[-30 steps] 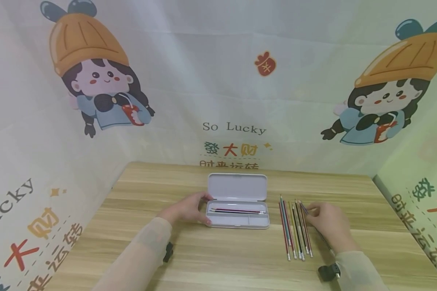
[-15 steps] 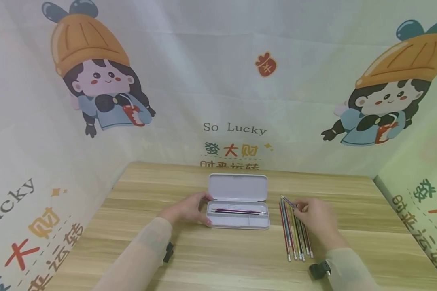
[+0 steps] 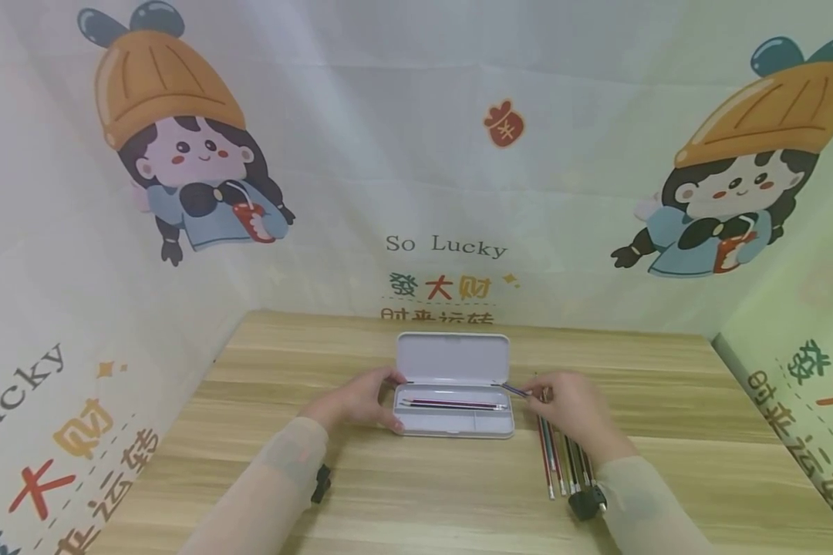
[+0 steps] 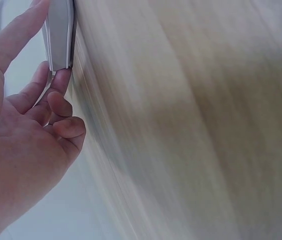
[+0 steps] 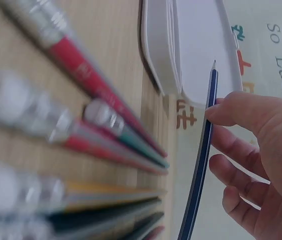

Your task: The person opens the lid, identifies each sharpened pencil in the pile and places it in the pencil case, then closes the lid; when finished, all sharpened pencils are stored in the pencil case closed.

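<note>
The white pencil case (image 3: 433, 425) stands with its lid up, and a few pencils (image 3: 451, 404) lie in its long back compartment. At the case's left end my left hand (image 3: 357, 398) grips it, thumb at the front corner and fingers at the back. Between thumb and index finger my right hand (image 3: 572, 401) pinches a dark blue pencil (image 5: 198, 175). Its sharpened tip points left and overlaps the case's back right corner in the head view. Beneath the right hand, several pencils (image 3: 550, 459) lie side by side on the table, partly hidden by that hand and wrist.
The wooden table (image 3: 403, 501) runs back to a printed cloth backdrop (image 3: 333, 154). Red, teal, yellow and dark pencils show their white eraser ends (image 5: 13, 97) close to the right wrist camera. A small front compartment (image 3: 493, 421) sits at the case's right.
My right hand has carried the dark blue pencil leftward from the right of the pencil row to the case's back right corner. The left hand stays at the case.
</note>
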Demonstrator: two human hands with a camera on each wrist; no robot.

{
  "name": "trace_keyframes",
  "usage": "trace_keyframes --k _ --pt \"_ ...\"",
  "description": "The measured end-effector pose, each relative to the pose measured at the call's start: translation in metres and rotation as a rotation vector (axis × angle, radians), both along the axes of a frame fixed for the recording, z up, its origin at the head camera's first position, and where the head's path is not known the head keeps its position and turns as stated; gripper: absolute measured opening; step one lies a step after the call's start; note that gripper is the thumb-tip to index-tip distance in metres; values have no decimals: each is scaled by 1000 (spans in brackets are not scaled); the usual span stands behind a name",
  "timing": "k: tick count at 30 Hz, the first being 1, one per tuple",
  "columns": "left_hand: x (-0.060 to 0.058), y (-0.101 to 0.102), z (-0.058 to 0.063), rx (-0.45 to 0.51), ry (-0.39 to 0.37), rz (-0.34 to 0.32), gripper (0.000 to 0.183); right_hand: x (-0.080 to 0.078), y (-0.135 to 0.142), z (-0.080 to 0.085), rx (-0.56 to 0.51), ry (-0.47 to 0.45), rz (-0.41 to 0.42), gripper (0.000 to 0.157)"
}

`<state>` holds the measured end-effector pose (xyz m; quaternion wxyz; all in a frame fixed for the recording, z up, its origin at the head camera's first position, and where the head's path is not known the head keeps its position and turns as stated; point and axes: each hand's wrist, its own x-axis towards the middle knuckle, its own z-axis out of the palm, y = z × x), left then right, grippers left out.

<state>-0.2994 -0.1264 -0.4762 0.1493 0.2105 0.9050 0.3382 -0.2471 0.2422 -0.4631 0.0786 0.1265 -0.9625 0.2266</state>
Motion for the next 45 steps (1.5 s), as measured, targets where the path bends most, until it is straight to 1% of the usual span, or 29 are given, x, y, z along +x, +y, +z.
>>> trace_keyframes --k 7,15,23,29,34,42,45 --pt "1 -1 1 8 -4 6 77 -7 -16 2 10 5 49 14" --pt "2 0 2 11 -10 4 76 -16 -34 4 26 -62 72 12" --pt "2 0 6 17 -12 2 77 -26 -52 3 46 -6 132 10" --pt "3 -2 5 7 -16 -14 78 -28 -65 3 55 -21 175 11" --pt "3 -2 1 14 -25 -7 77 -30 -77 5 67 -33 195 11" --pt "4 -3 1 25 -28 -12 78 -34 -98 4 125 15 238 10" --pt "4 -3 2 22 -31 -14 77 -36 -104 2 134 7 235 11"
